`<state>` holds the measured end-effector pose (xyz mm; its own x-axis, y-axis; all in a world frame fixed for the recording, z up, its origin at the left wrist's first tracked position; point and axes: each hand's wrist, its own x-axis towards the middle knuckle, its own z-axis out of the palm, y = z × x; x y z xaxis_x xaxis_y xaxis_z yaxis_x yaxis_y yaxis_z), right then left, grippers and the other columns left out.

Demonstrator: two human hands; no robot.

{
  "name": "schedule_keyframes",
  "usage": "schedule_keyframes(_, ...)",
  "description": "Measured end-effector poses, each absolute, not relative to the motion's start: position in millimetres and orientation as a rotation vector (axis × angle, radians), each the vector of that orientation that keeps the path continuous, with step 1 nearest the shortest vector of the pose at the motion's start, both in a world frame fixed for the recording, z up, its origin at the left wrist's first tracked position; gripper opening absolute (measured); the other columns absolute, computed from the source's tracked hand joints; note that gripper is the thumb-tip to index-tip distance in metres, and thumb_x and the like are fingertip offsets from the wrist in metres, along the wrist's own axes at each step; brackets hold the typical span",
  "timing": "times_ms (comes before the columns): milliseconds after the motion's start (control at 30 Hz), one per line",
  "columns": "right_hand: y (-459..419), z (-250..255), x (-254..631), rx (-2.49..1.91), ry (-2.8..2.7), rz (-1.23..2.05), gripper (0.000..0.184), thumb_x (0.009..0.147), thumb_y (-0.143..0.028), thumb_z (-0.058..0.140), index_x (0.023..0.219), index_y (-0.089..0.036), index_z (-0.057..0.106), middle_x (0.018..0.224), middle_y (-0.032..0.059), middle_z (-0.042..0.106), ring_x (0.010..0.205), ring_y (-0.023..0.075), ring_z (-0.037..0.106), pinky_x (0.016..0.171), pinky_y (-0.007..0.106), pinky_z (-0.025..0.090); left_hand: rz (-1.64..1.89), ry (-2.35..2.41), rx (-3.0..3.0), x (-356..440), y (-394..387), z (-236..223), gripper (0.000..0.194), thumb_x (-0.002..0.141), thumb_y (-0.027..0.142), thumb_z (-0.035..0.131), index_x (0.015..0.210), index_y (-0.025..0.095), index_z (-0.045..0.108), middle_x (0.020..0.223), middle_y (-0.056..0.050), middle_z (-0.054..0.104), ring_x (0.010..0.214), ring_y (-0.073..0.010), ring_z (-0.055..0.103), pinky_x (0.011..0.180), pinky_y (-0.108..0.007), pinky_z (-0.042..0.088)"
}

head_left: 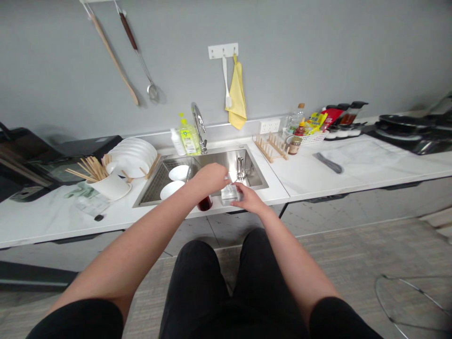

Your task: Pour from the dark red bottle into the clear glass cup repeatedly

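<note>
My left hand (212,179) hangs over the front of the steel sink (212,155), its fingers reaching towards my right hand; whether it holds anything small, I cannot tell. My right hand (249,198) grips the side of a clear square glass container (229,194) at the sink's front edge. Just below my left wrist stands a glass of dark red liquid (205,203), partly hidden by my forearm. Two white bowls (178,173) lie in the sink to the left of my hands, on a wire rack (154,181).
Behind the sink stand a chrome faucet (198,123) and a yellow dish soap bottle (189,138). To the left are stacked white plates (132,157) and chopsticks in a white mug (106,181). A wooden rack (271,148) stands right of the sink; pans (406,127) sit far right.
</note>
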<state>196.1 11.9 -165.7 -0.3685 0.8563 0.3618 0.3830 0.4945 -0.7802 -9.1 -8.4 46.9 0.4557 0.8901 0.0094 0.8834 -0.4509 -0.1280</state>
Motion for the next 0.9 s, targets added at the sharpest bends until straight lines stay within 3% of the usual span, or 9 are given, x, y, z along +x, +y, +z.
schedule_keyframes(267,11,-162,197,-1.034,-1.958,0.769,0.091,0.078,-0.034,0.1,0.16,-0.025,0.062,0.14,0.0118,0.079,0.121,0.0317,0.075,0.112,0.047,0.059,0.255,-1.536,-2.59,12,7,31,0.047,0.106,0.054,0.069,0.112,0.012,0.089,0.102,-0.023,0.085,0.101,-0.0352,0.083,0.086,-0.037,0.058)
schedule_keyframes(567,10,-163,197,-1.028,-1.948,0.758,0.09,0.078,-0.035,0.101,0.159,-0.026,0.062,0.142,0.0114,0.078,0.124,0.0325,0.076,0.113,0.048,0.059,0.387,-1.444,-2.717,12,14,26,0.028,0.093,0.034,0.078,0.111,0.016,0.09,0.104,-0.019,0.086,0.097,-0.0308,0.082,0.085,-0.035,0.057)
schedule_keyframes(900,9,-162,198,-1.015,-1.943,0.766,0.091,0.077,-0.036,0.101,0.159,-0.026,0.062,0.147,0.0123,0.077,0.124,0.0322,0.076,0.112,0.047,0.059,0.4,-1.368,-2.81,9,21,27,0.039,0.082,0.022,0.08,0.12,0.022,0.09,0.108,-0.014,0.087,0.102,-0.0309,0.08,0.085,-0.035,0.055)
